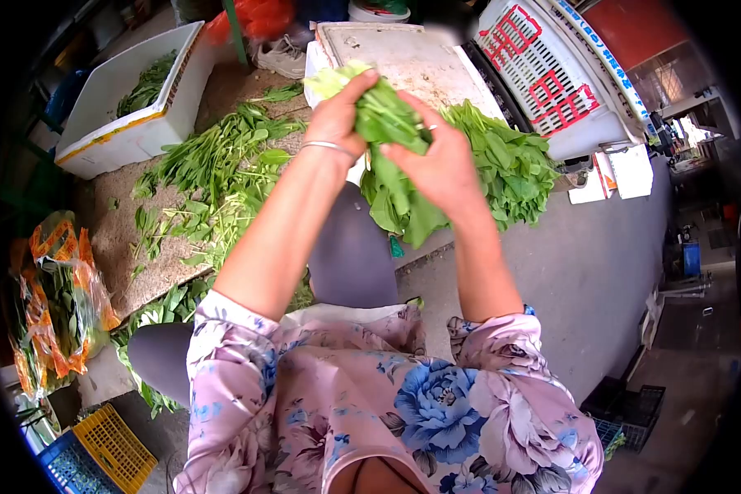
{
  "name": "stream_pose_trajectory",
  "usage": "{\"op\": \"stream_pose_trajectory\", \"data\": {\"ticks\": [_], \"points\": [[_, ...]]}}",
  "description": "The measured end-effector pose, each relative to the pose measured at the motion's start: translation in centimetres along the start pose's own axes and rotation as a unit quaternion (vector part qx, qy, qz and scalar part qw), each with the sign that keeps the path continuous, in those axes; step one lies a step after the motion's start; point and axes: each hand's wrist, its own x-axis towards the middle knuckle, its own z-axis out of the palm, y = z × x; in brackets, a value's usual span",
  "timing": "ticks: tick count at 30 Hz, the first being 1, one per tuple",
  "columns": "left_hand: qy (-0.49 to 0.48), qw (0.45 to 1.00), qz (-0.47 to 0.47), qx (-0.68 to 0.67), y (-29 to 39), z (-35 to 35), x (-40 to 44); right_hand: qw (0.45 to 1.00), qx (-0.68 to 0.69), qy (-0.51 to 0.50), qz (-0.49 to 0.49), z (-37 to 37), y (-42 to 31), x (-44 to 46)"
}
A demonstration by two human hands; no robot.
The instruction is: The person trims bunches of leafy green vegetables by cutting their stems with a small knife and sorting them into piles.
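A bunch of leafy greens [383,111] is held between both hands in front of me, its pale stem ends up and to the left and its leaves hanging down to the right. My left hand [337,119] is closed round the bunch near the stems, a bracelet on its wrist. Lower down, my right hand [440,165] grips the leafy part, with a ring on one finger. Just behind the right hand lies a large pile of leafy greens [510,169]. More loose greens [230,152] are strewn over the ground left of my forearm.
A white foam box [132,123] holding some greens stands at upper left. Plastic bags [58,288] of greens lie far left, above blue and yellow crates [115,445]. Behind my hands are a white board [412,53] and a white basket [543,74]. Shoes [281,58] sit near it.
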Motion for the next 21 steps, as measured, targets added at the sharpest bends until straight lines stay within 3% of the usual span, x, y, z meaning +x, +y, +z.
{"op": "stream_pose_trajectory", "data": {"ticks": [4, 7, 8, 9, 10, 11, 13, 14, 16, 19, 21], "points": [[-0.066, 0.996, -0.059, -0.006, -5.8, 5.0, 3.8, 0.991, -0.084, 0.098, 0.028, -7.0, 3.9, 2.2], [0.002, 0.994, -0.068, 0.087, -8.8, 5.5, 4.8, 0.986, -0.092, 0.028, 0.137, -9.2, 10.4, 4.4], [-0.005, 0.965, -0.009, 0.262, -10.4, 4.5, 5.4, 0.986, -0.092, 0.03, 0.138, -9.0, 12.2, 4.1], [-0.01, 0.903, 0.052, 0.427, -11.3, 3.7, 5.8, 0.983, -0.081, 0.026, 0.161, -8.6, 13.8, 3.7], [-0.078, 0.791, 0.079, 0.602, -11.6, 3.0, 5.6, 0.98, -0.071, 0.019, 0.186, -8.3, 15.1, 3.3], [-0.153, 0.723, 0.073, 0.67, -11.7, 2.5, 5.6, 0.98, -0.071, 0.014, 0.187, -8.1, 16.3, 3.0], [-0.173, 0.637, 0.056, 0.749, -12.9, 2.1, 6.0, 0.974, 0.076, 0.057, 0.205, -7.6, 16.9, 2.3], [-0.168, 0.639, 0.054, 0.749, -13.5, 1.9, 5.9, 0.977, 0.07, 0.064, 0.193, -7.4, 17.0, 2.1], [-0.167, 0.531, 0.074, 0.827, -14.0, 1.7, 5.7, 0.979, 0.025, 0.058, 0.193, -7.3, 16.8, 2.4], [-0.146, 0.548, 0.025, 0.823, -12.6, 3.8, 3.7, 0.98, -0.046, 0.042, 0.189, -7.7, 14.3, 2.2], [-0.158, 0.541, 0.047, 0.825, -12.5, 4.3, 4.2, 0.98, -0.044, 0.02, 0.195, -8.7, 11.4, 1.7]]}}
